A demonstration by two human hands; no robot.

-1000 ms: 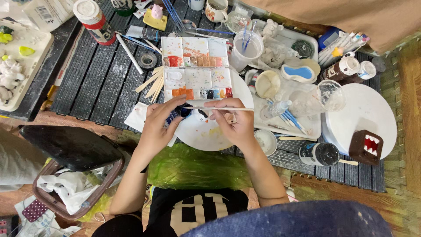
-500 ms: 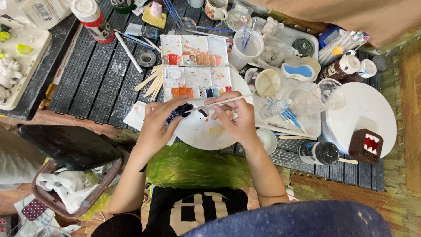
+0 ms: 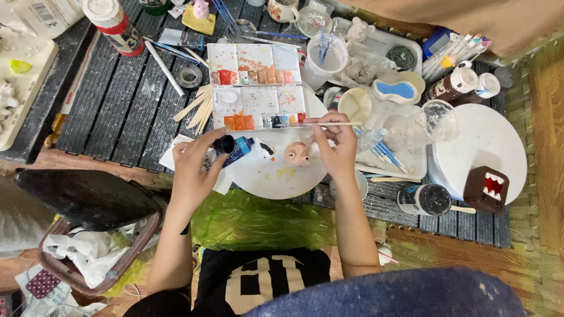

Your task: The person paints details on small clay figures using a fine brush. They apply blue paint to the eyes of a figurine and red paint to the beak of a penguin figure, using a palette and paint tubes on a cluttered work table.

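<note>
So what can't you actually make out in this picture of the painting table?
- Head view: the brush tip, too thin and far to show.
- The blue paint tube, mostly covered by the left hand.
- The figurine, partly behind the right hand.
- The tray, cut by the left edge.

We see a dark slatted bench (image 3: 111,111) w/ an open paint palette (image 3: 257,87), round white plate (image 3: 276,170), white plastic cup (image 3: 324,61), wooden sticks (image 3: 197,108), tape roll (image 3: 189,76) & black-lidded jar (image 3: 424,199).

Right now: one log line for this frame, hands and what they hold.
left hand: holds blue paint tube | right hand: holds thin brush | small figurine on white round plate | paint palette behind
</note>
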